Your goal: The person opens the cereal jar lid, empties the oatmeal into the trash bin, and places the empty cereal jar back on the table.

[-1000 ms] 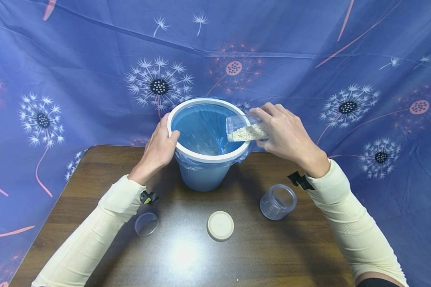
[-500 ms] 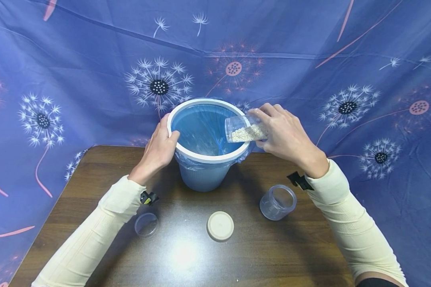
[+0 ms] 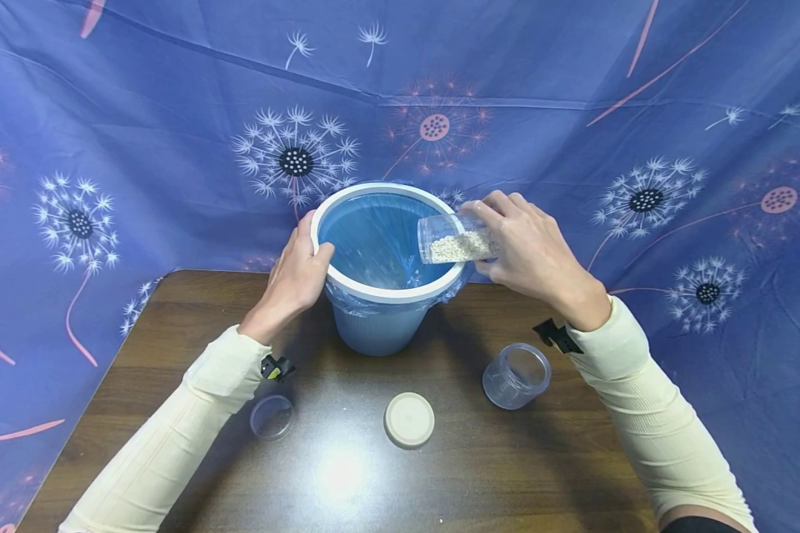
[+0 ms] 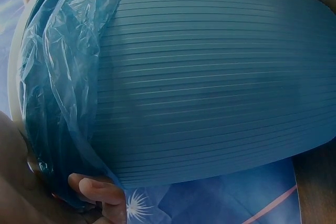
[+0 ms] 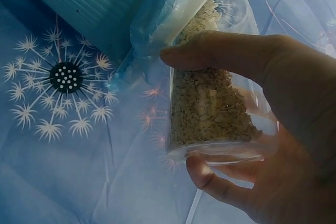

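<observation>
A blue ribbed trash can (image 3: 380,326) with a white rim and a blue plastic liner (image 4: 68,61) stands at the back of the table. My left hand (image 3: 296,270) grips its left rim, thumb over the top and fingers on the outside. In my right hand (image 3: 530,248) a clear plastic jar (image 3: 433,231) lies tilted on its side, its mouth over the can's right rim. Pale flakes like rolled oats (image 5: 210,108) lie along the jar's lower side. A few pale bits (image 3: 415,278) show on the liner inside the can.
On the wooden table (image 3: 193,318) a second clear jar (image 3: 516,376) stands lidless at the right. A cream round lid (image 3: 409,420) lies at the front middle, a small clear round lid or dish (image 3: 272,417) beside the left forearm. A blue dandelion-print cloth (image 3: 540,89) hangs behind.
The jar's mouth has shifted very slightly left, and a few pale bits now show on the liner. The left hand and the can have kept their places.
</observation>
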The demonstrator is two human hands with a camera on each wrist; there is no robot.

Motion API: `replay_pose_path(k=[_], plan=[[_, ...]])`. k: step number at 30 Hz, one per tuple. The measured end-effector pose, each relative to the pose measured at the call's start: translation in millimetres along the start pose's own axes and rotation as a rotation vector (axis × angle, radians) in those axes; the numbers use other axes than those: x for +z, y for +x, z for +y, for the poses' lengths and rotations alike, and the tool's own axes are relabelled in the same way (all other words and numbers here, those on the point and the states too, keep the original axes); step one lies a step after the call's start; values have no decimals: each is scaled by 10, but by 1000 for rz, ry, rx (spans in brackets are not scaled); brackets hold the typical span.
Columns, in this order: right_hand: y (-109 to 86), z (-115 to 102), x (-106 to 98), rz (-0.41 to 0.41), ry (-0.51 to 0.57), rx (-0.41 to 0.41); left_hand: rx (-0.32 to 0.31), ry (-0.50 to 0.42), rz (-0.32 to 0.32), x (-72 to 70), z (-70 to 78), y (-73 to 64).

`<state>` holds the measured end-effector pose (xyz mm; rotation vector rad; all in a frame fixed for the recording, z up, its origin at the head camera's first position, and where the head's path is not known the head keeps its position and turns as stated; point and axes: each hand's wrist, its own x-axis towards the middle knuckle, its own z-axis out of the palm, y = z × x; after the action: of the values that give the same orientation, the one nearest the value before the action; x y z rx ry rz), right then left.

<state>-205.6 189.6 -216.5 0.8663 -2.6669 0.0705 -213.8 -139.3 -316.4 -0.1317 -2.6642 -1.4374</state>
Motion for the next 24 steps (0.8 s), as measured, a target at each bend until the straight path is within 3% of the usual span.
replay_pose_path(k=[24], plan=[[12, -16, 0, -3, -4, -1, -6, 0, 0, 5, -4, 6]])
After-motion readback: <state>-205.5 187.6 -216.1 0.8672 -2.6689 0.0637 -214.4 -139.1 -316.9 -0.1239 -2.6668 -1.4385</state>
